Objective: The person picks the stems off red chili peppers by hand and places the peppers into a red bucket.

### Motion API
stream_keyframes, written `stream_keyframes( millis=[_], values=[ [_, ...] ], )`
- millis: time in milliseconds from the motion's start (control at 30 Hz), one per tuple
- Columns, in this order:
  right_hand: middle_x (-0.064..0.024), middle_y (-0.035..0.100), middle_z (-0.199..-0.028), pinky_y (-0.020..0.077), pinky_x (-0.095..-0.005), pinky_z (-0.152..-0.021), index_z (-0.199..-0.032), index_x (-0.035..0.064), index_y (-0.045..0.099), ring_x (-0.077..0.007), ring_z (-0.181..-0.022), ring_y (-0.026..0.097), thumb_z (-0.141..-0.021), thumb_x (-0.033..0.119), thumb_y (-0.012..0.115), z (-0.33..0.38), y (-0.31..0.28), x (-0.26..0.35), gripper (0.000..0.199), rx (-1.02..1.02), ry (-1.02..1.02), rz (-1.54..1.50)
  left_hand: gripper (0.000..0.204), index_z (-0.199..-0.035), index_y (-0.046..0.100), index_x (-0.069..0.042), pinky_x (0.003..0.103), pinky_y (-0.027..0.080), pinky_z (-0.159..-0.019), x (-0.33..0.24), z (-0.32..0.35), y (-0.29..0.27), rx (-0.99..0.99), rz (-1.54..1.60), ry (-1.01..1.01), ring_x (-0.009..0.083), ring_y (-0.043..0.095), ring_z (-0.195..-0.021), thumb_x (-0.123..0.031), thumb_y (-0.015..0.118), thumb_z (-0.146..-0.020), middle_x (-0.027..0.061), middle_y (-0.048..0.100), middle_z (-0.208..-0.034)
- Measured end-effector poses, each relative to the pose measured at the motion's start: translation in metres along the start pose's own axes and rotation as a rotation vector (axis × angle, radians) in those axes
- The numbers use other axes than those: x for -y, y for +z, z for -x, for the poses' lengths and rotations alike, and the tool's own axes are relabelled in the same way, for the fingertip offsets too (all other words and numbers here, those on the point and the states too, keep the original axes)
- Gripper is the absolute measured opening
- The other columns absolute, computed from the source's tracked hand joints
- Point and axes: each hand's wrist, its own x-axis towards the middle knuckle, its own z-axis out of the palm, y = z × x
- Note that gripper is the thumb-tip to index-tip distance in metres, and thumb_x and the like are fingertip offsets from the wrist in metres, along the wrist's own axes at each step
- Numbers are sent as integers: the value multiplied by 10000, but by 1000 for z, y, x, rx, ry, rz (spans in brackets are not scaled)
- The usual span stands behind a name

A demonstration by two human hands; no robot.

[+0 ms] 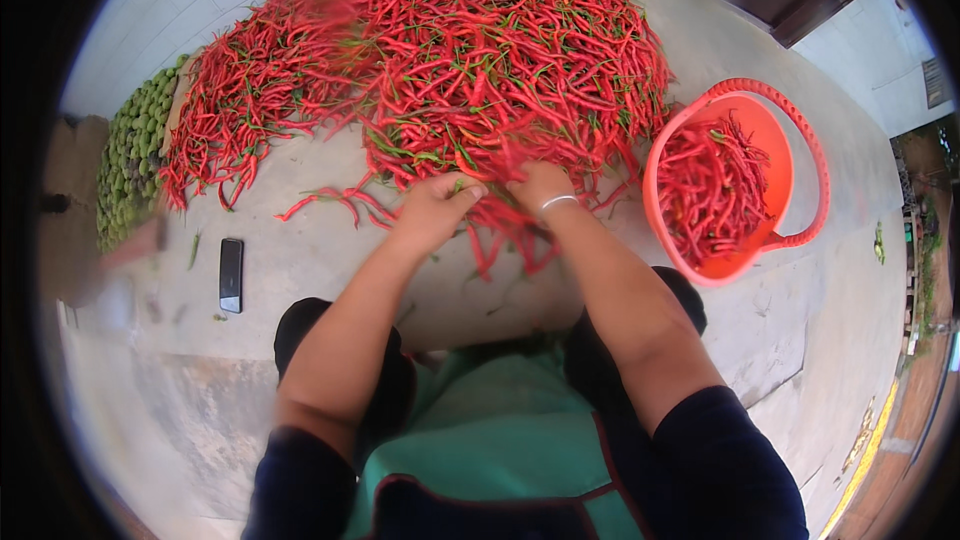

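Loose red chillies between the hands, on the floor; long axes mixed, several pointing toward the wearer. Left hand: grip together, thumb and forefinger clamped on 1 green stem. Right hand: motion-blurred, grip state cannot be told. Beyond: 1 large chilli heap. Right: 1 red basket, chillies inside. Left: 1 phone, 1 pile of green fruit.

Left hand and right hand at the near edge of a red chilli heap; chilli-filled basket right, phone left.
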Motion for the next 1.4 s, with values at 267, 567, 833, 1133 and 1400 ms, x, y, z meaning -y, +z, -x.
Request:
stream_keyframes(
  millis=[267,567,833,1133,1400],
  values=[
    [4,526,-652,328,-205,-450,-796,58,553,-58,-540,451,-847,202,599,56,-77,39,160,187,8,-1299,266,-1049,575,-19,302,454,-772,-6,-6,18,171,-264,191,181,585,-813,-226,439,-950,79,633,-845],
    [-96,616,-743,480,-350,-637,-831,42,591,-229,-703,610,-849,257,558,40,-63,-5,219,358,216,-1454,125,-856,539,-31,361,435,-644,-47,37,56,256,-529,932,309,523,-715,-154,533,-881,132,516,-746],
    [-205,621,-972,451,-416,-842,-949,20,629,-349,-927,586,-759,342,606,30,-8,-32,375,68,41,39,222,-864,591,-49,213,317,-471,4,5,13,50,-115,159,23,395,-533,-232,488,-936,-47,466,-615],
    [-16,533,-590,396,-216,-446,-819,45,564,-85,-481,483,-851,217,586,84,-79,15,176,138,116,-1150,289,-969,599,3,279,423,-832,-4,16,43,381,-38,-31,130,565,-836,-261,486,-938,41,618,-799],
    [-47,593,-712,416,-229,-467,-868,37,565,-99,-562,525,-888,200,529,107,-74,10,168,96,102,-1393,298,-788,565,-11,299,467,-619,-8,36,47,258,-567,183,136,589,-664,-286,547,-900,59,583,-703]
  ],
)
